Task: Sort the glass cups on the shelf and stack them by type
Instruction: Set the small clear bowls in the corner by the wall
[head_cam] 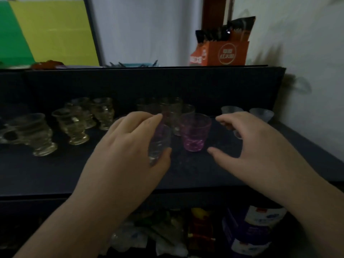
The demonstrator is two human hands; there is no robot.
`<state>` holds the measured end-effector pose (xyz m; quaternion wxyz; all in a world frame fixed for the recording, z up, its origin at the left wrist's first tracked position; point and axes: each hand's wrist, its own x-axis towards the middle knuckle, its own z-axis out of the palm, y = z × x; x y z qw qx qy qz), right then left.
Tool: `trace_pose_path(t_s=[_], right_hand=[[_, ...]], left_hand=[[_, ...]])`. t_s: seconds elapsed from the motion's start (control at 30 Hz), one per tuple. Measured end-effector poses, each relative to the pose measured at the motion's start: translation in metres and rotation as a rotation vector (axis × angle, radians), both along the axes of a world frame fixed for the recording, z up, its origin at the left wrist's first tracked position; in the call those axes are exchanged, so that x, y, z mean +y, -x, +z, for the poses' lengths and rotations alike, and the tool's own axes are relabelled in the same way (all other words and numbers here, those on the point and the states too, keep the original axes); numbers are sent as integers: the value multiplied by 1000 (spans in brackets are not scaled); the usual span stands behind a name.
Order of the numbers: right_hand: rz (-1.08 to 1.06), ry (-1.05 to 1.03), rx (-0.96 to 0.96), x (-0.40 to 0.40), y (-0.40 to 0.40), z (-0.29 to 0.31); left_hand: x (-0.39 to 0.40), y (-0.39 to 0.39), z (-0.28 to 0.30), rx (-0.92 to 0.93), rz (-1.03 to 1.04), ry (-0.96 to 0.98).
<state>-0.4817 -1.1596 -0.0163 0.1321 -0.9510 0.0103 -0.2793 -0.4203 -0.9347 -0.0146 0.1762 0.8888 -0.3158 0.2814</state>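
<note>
My left hand (130,144) grips a small clear glass cup (159,144) between thumb and fingers, just above the dark shelf (74,174). A purple glass cup (194,132) stands upright right of it. My right hand (255,144) hovers to the purple cup's right, fingers spread and holding nothing. Behind the purple cup stand several more small tumblers (172,108). On the shelf's left stand several yellowish footed glass cups (71,125), one lying near the edge (28,133). Two pale clear cups (261,113) sit at the back right.
The shelf has a dark back wall (149,84). On top of it stand an orange carton (225,53) and other small items. Below the shelf lie bags and packaged goods (251,229). A white wall borders the right side.
</note>
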Motion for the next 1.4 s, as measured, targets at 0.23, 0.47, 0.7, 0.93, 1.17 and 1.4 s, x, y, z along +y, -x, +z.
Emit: trace_pose_path(t_s=[0.23, 0.47, 0.7, 0.93, 1.17, 1.4], right_hand=[[95, 80, 50, 129, -25, 5], [165, 140, 61, 251, -67, -9], [262, 174, 121, 340, -112, -22], [382, 194, 98, 409, -167, -28], [456, 257, 40, 471, -235, -17], [351, 304, 76, 493, -272, -9]], left_hand=[[150, -33, -16, 44, 204, -77], [291, -52, -30, 58, 357, -119], [386, -64, -39, 92, 475, -99], [439, -100, -54, 137, 551, -74], [487, -152, -47, 140, 605, -85], [494, -222, -45, 252, 475, -12]])
